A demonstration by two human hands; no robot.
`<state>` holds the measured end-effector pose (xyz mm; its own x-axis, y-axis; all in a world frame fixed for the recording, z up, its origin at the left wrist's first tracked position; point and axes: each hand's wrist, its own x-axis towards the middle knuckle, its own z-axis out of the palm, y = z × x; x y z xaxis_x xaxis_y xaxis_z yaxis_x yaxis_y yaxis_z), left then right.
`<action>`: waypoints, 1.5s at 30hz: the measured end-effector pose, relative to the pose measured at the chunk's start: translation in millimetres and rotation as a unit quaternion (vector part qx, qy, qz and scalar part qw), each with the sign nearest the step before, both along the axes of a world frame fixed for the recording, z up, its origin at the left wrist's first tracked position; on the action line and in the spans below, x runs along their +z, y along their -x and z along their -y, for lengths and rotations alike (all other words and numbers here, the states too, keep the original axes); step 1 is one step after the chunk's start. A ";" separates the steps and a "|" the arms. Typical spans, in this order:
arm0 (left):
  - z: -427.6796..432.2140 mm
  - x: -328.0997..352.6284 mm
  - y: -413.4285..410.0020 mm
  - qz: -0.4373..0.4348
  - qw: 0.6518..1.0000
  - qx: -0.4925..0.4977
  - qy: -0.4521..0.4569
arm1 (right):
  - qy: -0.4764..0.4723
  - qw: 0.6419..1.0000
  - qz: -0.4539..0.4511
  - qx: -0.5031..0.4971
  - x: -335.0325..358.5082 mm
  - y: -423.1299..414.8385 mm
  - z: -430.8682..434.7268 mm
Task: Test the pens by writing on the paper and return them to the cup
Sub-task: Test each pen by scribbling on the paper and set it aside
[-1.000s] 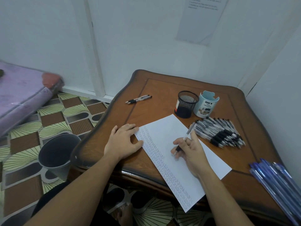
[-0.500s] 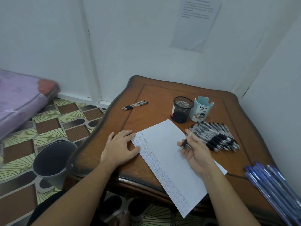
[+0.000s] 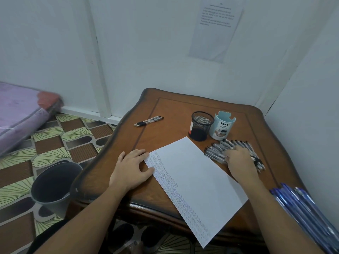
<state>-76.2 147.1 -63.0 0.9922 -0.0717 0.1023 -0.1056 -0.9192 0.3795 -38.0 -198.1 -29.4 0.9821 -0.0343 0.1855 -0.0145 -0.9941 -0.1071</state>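
Note:
A white paper (image 3: 194, 173) lies slantwise on the wooden table (image 3: 174, 110), with rows of small pen marks along its left edge. My left hand (image 3: 131, 169) rests flat on the paper's left corner and holds it down. My right hand (image 3: 238, 158) lies palm down on the pile of black-and-clear pens (image 3: 216, 149) to the right of the paper. Its fingers curl down among the pens, and the pen it grips is hidden beneath them. A black mesh cup (image 3: 200, 125) and a light blue cup (image 3: 222, 128) stand side by side behind the pile.
Two more pens (image 3: 148, 121) lie at the table's far left. A bundle of blue pens (image 3: 302, 208) sits at the near right. A dark bin (image 3: 53, 186) stands on the patterned floor to the left of the table. Walls close in behind and to the right.
My right hand lifted its pen off the paper and moved right and back onto the pile of pens. My left hand stayed on the paper's corner.

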 end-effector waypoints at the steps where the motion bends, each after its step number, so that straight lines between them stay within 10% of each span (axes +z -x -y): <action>1: 0.1 -0.3 -0.2 0.002 1.000 0.001 0.002 | -0.004 1.000 0.008 0.001 0.5 0.1 -1.5; 15: 1.2 2.3 0.4 0.001 1.000 0.006 0.010 | -0.294 0.946 -0.056 0.125 14.3 -55.6 -116.9; 34: -1.4 1.0 -2.8 0.004 1.000 0.007 0.009 | -0.166 0.977 -0.122 0.051 -6.7 -184.0 -204.6; 45: -0.9 -1.4 -2.6 0.009 1.000 0.011 0.004 | -0.307 0.937 -0.130 0.107 3.3 -164.9 -180.7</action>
